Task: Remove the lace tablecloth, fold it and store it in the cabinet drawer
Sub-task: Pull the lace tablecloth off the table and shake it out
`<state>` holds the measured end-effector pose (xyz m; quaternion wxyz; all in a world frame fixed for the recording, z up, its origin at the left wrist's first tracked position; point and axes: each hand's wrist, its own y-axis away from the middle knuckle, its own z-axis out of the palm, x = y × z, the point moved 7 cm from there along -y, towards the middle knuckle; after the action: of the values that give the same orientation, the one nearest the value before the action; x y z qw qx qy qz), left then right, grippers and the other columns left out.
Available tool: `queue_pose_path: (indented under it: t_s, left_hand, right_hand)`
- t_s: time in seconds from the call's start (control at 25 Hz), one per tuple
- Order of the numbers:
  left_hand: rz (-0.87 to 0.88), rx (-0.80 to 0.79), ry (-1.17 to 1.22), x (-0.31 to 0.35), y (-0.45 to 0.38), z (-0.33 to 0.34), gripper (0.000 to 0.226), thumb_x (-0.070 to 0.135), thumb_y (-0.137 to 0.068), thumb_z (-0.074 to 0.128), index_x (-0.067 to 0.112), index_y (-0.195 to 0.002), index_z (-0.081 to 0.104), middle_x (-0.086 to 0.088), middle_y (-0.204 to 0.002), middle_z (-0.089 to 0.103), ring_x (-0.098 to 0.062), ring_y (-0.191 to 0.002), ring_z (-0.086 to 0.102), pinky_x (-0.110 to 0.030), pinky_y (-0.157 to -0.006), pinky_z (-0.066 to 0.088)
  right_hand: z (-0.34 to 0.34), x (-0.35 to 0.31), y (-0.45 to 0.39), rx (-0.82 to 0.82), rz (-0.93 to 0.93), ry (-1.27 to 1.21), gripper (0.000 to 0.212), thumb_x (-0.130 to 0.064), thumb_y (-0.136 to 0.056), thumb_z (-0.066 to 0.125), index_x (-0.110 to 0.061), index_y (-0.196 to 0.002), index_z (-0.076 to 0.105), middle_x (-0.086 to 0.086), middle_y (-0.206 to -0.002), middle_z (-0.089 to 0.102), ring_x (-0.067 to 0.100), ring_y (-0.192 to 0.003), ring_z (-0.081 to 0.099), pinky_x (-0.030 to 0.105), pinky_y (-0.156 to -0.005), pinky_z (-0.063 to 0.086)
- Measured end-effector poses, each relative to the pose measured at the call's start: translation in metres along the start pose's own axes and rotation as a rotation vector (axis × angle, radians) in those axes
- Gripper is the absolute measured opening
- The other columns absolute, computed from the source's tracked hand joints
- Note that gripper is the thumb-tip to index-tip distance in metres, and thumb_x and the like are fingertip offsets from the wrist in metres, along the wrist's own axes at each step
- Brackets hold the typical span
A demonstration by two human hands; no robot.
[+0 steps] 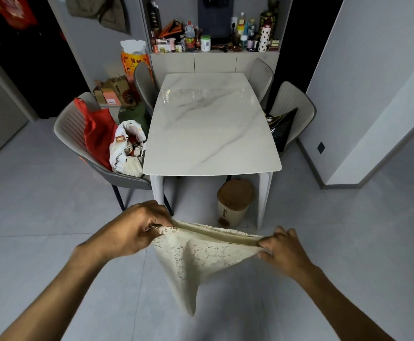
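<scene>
- Left hand (137,230) has its fingers (158,219) pinched tight on one top corner of the lace tablecloth (201,257).
- Right hand (283,249) does the same at the other end, fingers (266,242) clamped on the cloth's upper edge.
- The cloth is folded into a smaller bundle, stretched between the two sets of fingers in mid-air over the floor (53,217), with the loose part drooping to a point below them.
- Past the fingers is the marble tabletop (210,126), bare and shiny, well apart from the cloth.
- A small bin (234,203) with a brown lid sits under the tabletop's near edge, just beyond the right fingers.
- Off beyond the left fingers, a chair (77,139) holds a red bag (97,134) and some whitish stuff.
- The cabinet (213,62) with its cluttered shelf is at the far end, behind the tabletop.
</scene>
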<state>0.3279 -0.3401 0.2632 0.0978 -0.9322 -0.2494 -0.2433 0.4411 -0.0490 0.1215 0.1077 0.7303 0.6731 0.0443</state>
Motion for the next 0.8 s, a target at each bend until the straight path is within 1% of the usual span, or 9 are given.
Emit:
queue_pose_path:
  t_s: [0.12,0.16,0.24,0.36,0.44,0.52,0.64,0.72,0.8]
  left_hand:
    - [-0.01,0.018,-0.061,-0.009,-0.012,-0.007,0.027,0.001,-0.082,0.073,0.02,-0.1,0.079,0.012,-0.092,0.07,0.005,-0.084,0.057,-0.001,-0.071,0.04]
    - [-0.028,0.043,-0.054,-0.014,-0.017,-0.011,0.021,0.003,-0.082,0.074,0.018,-0.097,0.079,0.01,-0.089,0.071,0.006,-0.08,0.058,-0.003,-0.069,0.042]
    - [-0.071,0.087,-0.047,-0.025,-0.028,-0.019,0.009,0.006,-0.083,0.076,0.014,-0.087,0.078,0.007,-0.083,0.07,0.0,-0.072,0.061,-0.018,-0.064,0.047]
    - [-0.146,0.097,0.013,-0.034,-0.043,-0.018,0.006,0.006,-0.081,0.078,0.013,-0.081,0.078,0.013,-0.077,0.067,0.002,-0.068,0.063,-0.021,-0.064,0.046]
    - [-0.181,0.14,0.071,-0.036,-0.049,-0.018,0.007,0.006,-0.079,0.08,0.013,-0.08,0.078,0.013,-0.076,0.068,0.002,-0.069,0.065,-0.021,-0.062,0.047]
    - [-0.214,0.201,0.096,-0.039,-0.053,-0.02,0.006,0.009,-0.079,0.081,0.013,-0.083,0.079,0.008,-0.079,0.073,-0.001,-0.07,0.067,-0.022,-0.061,0.052]
    - [-0.219,0.292,0.139,-0.035,-0.06,-0.028,0.006,0.006,-0.08,0.079,0.01,-0.085,0.079,0.016,-0.074,0.07,0.007,-0.058,0.063,-0.003,-0.046,0.042]
    - [-0.196,0.275,0.166,-0.03,-0.068,-0.027,0.004,0.003,-0.08,0.078,0.005,-0.083,0.078,0.018,-0.061,0.066,0.011,-0.046,0.058,0.0,-0.037,0.037]
    - [-0.231,0.262,0.228,-0.027,-0.072,-0.024,0.001,0.004,-0.079,0.079,0.003,-0.079,0.078,0.011,-0.057,0.069,0.007,-0.043,0.056,-0.002,-0.038,0.038]
  right_hand:
    - [-0.04,0.013,-0.003,0.18,-0.032,0.075,0.027,-0.045,-0.093,0.052,-0.027,-0.092,0.071,-0.01,-0.092,0.072,0.018,-0.095,0.05,0.034,-0.074,0.02]
    - [-0.06,0.019,-0.004,0.285,-0.017,0.07,0.021,-0.04,-0.092,0.057,-0.026,-0.089,0.072,-0.008,-0.091,0.074,0.02,-0.091,0.053,0.033,-0.072,0.021]
    - [-0.096,0.031,-0.003,0.444,0.001,0.034,0.012,-0.029,-0.087,0.067,-0.018,-0.084,0.071,-0.001,-0.087,0.075,0.025,-0.08,0.057,0.031,-0.068,0.027]
    - [-0.122,0.039,-0.007,0.412,-0.031,-0.006,0.014,-0.024,-0.09,0.066,-0.012,-0.084,0.069,0.005,-0.085,0.073,0.025,-0.077,0.055,0.03,-0.065,0.03]
    - [-0.145,0.045,-0.003,0.497,-0.041,0.003,0.011,-0.021,-0.088,0.07,-0.011,-0.083,0.071,0.006,-0.086,0.074,0.028,-0.076,0.057,0.032,-0.067,0.037]
    - [-0.16,0.049,0.004,0.555,-0.049,0.028,0.006,-0.019,-0.085,0.073,-0.012,-0.084,0.074,0.004,-0.087,0.076,0.029,-0.075,0.058,0.032,-0.068,0.036]
    - [-0.172,0.054,0.011,0.637,-0.039,0.018,0.005,-0.016,-0.085,0.074,-0.012,-0.087,0.075,0.004,-0.084,0.075,0.028,-0.073,0.058,0.03,-0.07,0.031]
    - [-0.169,0.063,0.006,0.595,0.045,0.028,0.009,-0.017,-0.088,0.069,-0.01,-0.092,0.073,0.008,-0.083,0.073,0.03,-0.075,0.058,0.031,-0.071,0.03]
    - [-0.165,0.069,0.002,0.53,0.097,0.048,0.013,-0.021,-0.091,0.065,-0.01,-0.092,0.072,0.008,-0.084,0.072,0.028,-0.078,0.055,0.031,-0.07,0.03]
